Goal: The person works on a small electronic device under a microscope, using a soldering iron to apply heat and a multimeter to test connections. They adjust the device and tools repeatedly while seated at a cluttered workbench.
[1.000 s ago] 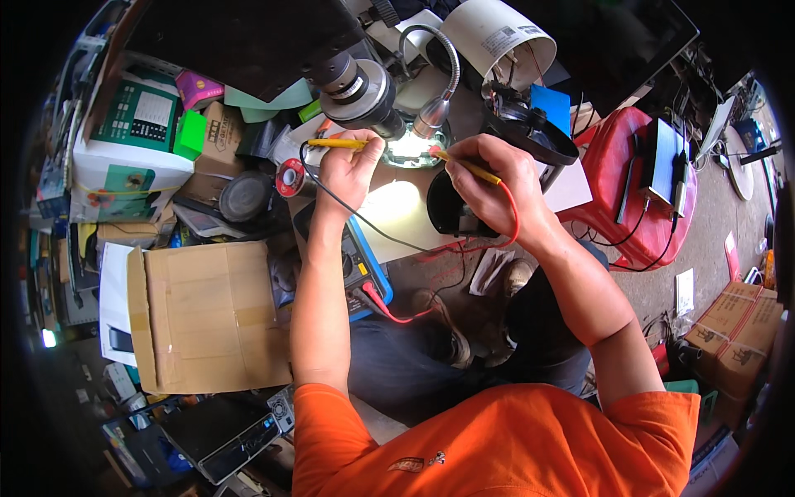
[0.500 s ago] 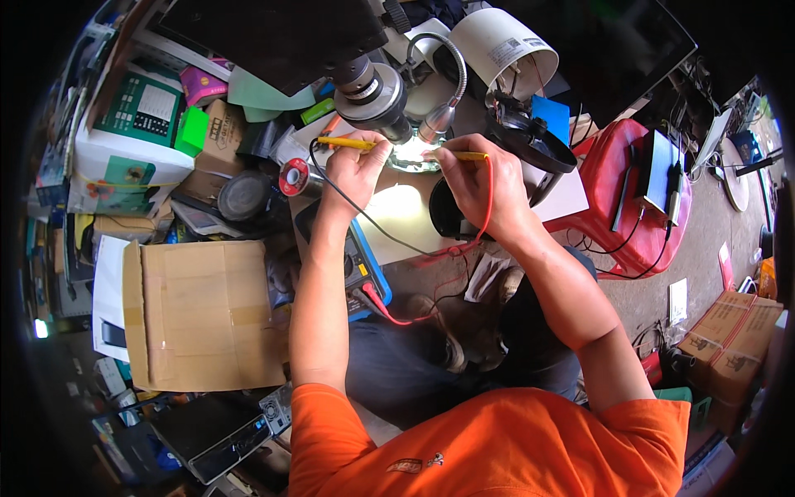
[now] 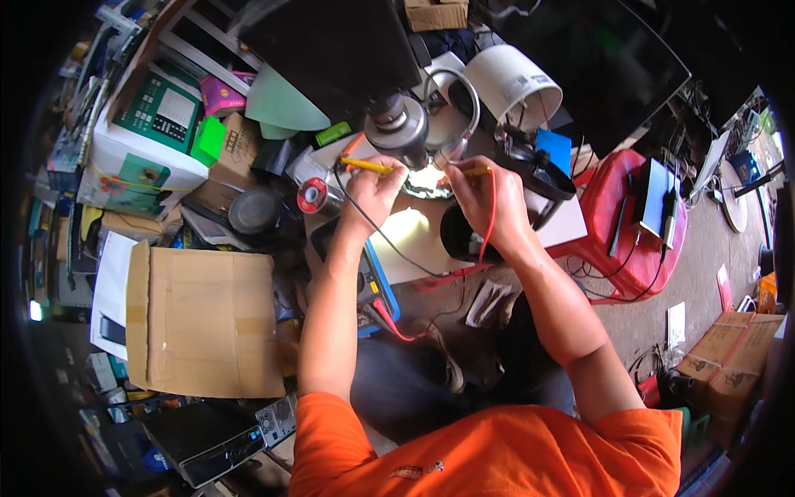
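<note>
My left hand (image 3: pixel 374 197) pinches a yellow test probe (image 3: pixel 364 166) that trails a black lead. A second yellow test probe (image 3: pixel 479 171), on a red lead (image 3: pixel 491 207), is gripped in my right hand (image 3: pixel 497 203). Both hands meet at a brightly lit piece (image 3: pixel 428 183) that looks like a circuit board, under the microscope (image 3: pixel 400 128). Glare hides whether the probe tips touch it. A blue-edged multimeter (image 3: pixel 379 287) lies beneath my left forearm, with a red plug in it.
A gooseneck lamp (image 3: pixel 473 108) bends over the work. Left of the table (image 3: pixel 406 257) are a solder spool (image 3: pixel 312 195), a cardboard box (image 3: pixel 211 319) and piled boxes. To the right stands a red stool (image 3: pixel 609 203) bearing devices and cables. A white cylinder (image 3: pixel 513 83) lies behind.
The whole view has shifted, so the table and hands appear lower in the picture. Both hands keep their probes at the lit piece, with little other visible movement.
</note>
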Motion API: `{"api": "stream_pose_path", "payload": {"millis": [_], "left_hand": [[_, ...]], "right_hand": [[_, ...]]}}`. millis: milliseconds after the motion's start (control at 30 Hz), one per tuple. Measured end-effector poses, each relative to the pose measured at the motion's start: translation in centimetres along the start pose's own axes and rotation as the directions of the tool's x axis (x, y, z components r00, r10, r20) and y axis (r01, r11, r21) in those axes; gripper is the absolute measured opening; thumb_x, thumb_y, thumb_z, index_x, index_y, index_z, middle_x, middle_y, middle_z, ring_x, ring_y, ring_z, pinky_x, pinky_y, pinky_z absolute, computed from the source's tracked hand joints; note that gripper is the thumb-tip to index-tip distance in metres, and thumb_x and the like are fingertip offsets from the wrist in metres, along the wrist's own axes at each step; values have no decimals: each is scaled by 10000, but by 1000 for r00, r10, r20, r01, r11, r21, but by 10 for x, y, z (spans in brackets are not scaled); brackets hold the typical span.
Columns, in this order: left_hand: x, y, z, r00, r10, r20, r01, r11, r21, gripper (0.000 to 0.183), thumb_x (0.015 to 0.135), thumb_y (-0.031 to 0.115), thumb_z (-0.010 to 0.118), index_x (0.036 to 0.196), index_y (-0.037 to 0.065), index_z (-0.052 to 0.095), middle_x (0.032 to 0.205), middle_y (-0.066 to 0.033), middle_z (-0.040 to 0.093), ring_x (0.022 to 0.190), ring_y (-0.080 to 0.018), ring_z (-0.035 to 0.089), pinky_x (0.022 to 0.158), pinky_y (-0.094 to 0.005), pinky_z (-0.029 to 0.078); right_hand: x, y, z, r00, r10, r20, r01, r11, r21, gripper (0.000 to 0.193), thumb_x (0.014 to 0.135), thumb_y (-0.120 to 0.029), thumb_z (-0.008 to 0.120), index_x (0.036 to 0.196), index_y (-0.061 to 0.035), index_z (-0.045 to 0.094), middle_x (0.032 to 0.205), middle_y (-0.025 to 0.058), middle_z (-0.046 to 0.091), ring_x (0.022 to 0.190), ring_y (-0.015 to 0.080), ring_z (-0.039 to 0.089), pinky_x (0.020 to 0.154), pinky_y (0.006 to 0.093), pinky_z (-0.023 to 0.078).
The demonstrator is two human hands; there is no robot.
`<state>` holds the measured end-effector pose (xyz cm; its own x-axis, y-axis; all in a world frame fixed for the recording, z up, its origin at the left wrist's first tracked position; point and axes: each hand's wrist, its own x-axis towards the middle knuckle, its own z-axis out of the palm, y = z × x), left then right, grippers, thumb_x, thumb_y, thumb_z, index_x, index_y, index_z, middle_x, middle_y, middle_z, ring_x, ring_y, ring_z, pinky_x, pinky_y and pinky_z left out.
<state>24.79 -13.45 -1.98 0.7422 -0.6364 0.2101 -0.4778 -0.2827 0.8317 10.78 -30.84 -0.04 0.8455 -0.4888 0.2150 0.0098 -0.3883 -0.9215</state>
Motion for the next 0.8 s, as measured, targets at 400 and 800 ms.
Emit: {"api": "stream_pose_path", "payload": {"millis": [400, 800], "left_hand": [[0, 5, 1, 998, -59, 7, 60, 997, -58, 110, 968, 124, 618, 987, 17, 597, 825, -21, 590, 782, -100, 593, 717, -268, 491], [-4, 5, 5, 999, 6, -35, -8, 998, -69, 162, 972, 155, 625, 1002, 0, 590, 816, -40, 606, 760, -105, 603, 708, -269, 493]], "right_hand": [[1, -11, 0, 999, -27, -32, 28, 999, 32, 258, 926, -205, 652, 926, 51, 689, 763, 150, 726, 698, 244, 730, 646, 320, 550], [-1, -13, -2, 1000, 19, -25, -20, 1000, -17, 281, 914, -223, 666, 939, 56, 692, 755, 179, 717, 695, 265, 727, 648, 334, 551]]}}
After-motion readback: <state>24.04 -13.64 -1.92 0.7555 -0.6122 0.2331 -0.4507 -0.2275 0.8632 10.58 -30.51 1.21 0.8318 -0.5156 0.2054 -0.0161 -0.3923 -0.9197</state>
